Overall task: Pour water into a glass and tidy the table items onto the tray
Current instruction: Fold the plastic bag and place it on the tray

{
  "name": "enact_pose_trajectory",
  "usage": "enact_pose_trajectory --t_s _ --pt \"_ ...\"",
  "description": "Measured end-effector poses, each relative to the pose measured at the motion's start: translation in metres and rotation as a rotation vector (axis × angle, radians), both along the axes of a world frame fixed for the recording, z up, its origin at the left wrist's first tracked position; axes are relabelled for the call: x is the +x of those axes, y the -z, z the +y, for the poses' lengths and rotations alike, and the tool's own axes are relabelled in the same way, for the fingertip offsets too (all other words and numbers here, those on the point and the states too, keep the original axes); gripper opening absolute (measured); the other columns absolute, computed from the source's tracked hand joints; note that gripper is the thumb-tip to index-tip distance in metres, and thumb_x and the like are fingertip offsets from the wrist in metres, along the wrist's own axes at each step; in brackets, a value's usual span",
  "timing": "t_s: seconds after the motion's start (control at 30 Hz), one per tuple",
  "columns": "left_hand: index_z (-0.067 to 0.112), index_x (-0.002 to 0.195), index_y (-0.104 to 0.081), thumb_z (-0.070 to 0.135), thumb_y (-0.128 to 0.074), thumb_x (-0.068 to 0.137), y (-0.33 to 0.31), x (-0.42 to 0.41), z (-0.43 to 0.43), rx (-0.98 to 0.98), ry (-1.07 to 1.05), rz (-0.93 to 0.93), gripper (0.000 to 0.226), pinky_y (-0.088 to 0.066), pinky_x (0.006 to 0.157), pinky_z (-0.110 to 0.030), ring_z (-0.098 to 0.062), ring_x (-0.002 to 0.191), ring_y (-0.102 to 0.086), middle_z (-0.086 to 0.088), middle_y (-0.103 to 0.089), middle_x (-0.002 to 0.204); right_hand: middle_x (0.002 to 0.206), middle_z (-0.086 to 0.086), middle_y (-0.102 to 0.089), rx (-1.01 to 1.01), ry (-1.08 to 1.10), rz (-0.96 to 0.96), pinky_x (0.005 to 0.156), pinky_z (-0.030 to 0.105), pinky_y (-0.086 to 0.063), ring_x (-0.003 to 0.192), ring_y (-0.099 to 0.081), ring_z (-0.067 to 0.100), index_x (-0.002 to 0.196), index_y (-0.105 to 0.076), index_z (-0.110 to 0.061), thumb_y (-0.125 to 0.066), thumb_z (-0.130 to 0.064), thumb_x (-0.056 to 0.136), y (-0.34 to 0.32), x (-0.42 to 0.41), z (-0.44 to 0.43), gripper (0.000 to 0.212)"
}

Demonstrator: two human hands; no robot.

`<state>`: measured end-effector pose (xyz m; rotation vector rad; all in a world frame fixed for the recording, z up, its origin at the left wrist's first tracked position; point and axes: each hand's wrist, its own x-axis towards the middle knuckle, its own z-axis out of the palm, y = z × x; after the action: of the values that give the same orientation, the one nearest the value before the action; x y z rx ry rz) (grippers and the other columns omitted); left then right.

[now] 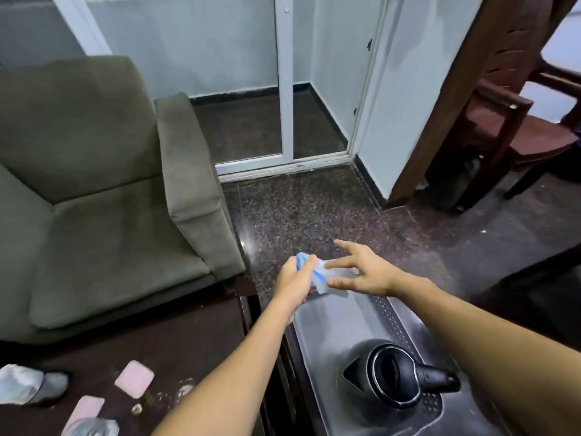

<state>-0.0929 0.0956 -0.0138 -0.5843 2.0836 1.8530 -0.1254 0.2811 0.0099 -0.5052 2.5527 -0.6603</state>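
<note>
At twelve o'clock on the steel tray [342, 322], the left hand [294, 283] clamps a light, crushable blue-striped plastic bottle [317, 275], best held mid-body, while the right hand [366, 272] is spread open, fingertips touching it.

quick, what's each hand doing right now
Left hand: closed around the plastic bottle.
Right hand: open, fingers spread, touching the bottle.

Hidden, cut off and blurred parts

The small clear plastic item with blue stripes [319, 273] is blurred and partly covered by the left hand [294, 283] and the right hand's fingers [341, 262], so its shape cannot be told. The long grey metal tray [333, 328] and the crumpled clear plastic wrap [91, 426] are cut by the bottom edge. The right forearm hides part of the tray.
</note>
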Motion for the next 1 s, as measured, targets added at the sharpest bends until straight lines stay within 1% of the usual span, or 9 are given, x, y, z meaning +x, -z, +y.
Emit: enact_pose_trajectory --t_s 0.1,0.2,0.27,0.37,0.57,0.77,0.83,0.9,1.0 --pt "0.014 0.101 -0.063 0.030 -0.057 0.095 0.027 0.000 0.000 -0.144 0.150 -0.006 0.019 -0.040 0.045 -0.018 -0.015 0.065 -0.057 -0.002 -0.064 0.085 0.164 0.008 -0.027 -0.013 -0.024 -0.103 0.122 0.037 -0.022 0.152 -0.023 0.023 0.152 -0.042 -0.032 -0.080 -0.045 0.081 0.033 0.004 -0.001 0.081" --pt "0.011 0.108 -0.062 0.022 -0.062 0.091 0.051 -0.004 0.000 -0.308 0.441 0.018 0.021 -0.049 0.073 -0.039 -0.025 0.081 -0.060 -0.015 -0.068 0.096 0.163 0.005 -0.032 -0.057 0.085 -0.212 0.121 0.039 -0.024 0.149 -0.031 0.022 0.160 -0.021 -0.026 -0.076 -0.028 0.083 0.053 -0.002 0.006 0.095" --pt "0.013 0.118 -0.063 0.018 -0.065 0.089 0.065 -0.005 0.004 -0.368 0.554 0.043 0.029 -0.051 0.087 -0.041 -0.024 0.092 -0.063 -0.017 -0.070 0.107 0.149 0.006 -0.052 0.073 0.006 -0.155 0.112 0.035 -0.036 0.137 -0.047 0.025 0.154 -0.039 -0.019 -0.074 -0.025 0.085 0.065 -0.006 0.016 0.078" --pt "0.020 0.122 -0.063 0.017 -0.069 0.086 0.084 -0.005 0.020 -0.391 0.513 0.024 0.037 -0.052 0.092 -0.036 -0.022 0.097 -0.066 -0.010 -0.072 0.113 0.116 0.003 -0.070 0.360 -0.121 -0.038 0.088 0.036 -0.049 0.111 -0.063 0.029 0.116 -0.065 -0.022 -0.067 -0.041 0.088 0.084 -0.006 0.026 0.034" --pt "0.024 0.114 -0.064 0.024 -0.068 0.088 0.134 -0.001 0.065 -0.376 0.320 -0.135 0.026 -0.048 0.086 -0.028 -0.024 0.106 -0.066 -0.002 -0.073 0.111 0.125 0.003 -0.069 0.509 -0.050 0.009 0.090 0.035 -0.051 0.116 -0.063 0.029 0.126 -0.063 -0.030 -0.062 -0.045 0.087 0.120 -0.008 0.049 0.041" --pt "0.024 0.105 -0.067 0.042 -0.066 0.089 0.159 0.000 0.071 -0.302 0.126 -0.216 0.024 -0.052 0.084 -0.030 -0.023 0.099 -0.069 0.001 -0.075 0.103 0.153 -0.004 -0.035 0.470 -0.249 0.116 0.111 0.043 -0.035 0.138 -0.036 0.023 0.156 -0.028 -0.031 -0.058 -0.090 0.057 0.138 -0.004 0.065 0.120" --pt "0.022 0.100 -0.068 0.048 -0.061 0.091 0.160 -0.002 0.068 -0.271 0.104 -0.203 0.028 -0.054 0.085 -0.032 -0.024 0.094 -0.071 0.000 -0.076 0.096 0.147 -0.002 -0.042 0.441 -0.338 0.109 0.109 0.038 -0.037 0.135 -0.042 0.022 0.151 -0.040 -0.029 -0.057 -0.084 0.066 0.143 -0.005 0.066 0.103" --pt "0.021 0.089 -0.064 0.059 -0.052 0.092 0.159 -0.005 0.065 -0.247 0.115 -0.190 0.040 -0.052 0.085 -0.033 -0.026 0.093 -0.070 0.000 -0.074 0.087 0.132 0.001 -0.056 0.376 -0.346 0.086 0.100 0.035 -0.045 0.124 -0.054 0.024 0.135 -0.058 -0.026 -0.062 -0.054 0.086 0.148 -0.007 0.066 0.056" --pt "0.021 0.093 -0.062 0.067 -0.040 0.095 0.154 -0.010 0.064 -0.259 0.141 -0.172 0.051 -0.050 0.093 -0.035 -0.029 0.104 -0.067 -0.002 -0.073 0.097 0.106 0.002 -0.068 0.306 -0.264 0.161 0.081 0.037 -0.050 0.102 -0.064 0.029 0.103 -0.067 -0.024 -0.059 -0.031 0.088 0.149 -0.007 0.061 0.019"
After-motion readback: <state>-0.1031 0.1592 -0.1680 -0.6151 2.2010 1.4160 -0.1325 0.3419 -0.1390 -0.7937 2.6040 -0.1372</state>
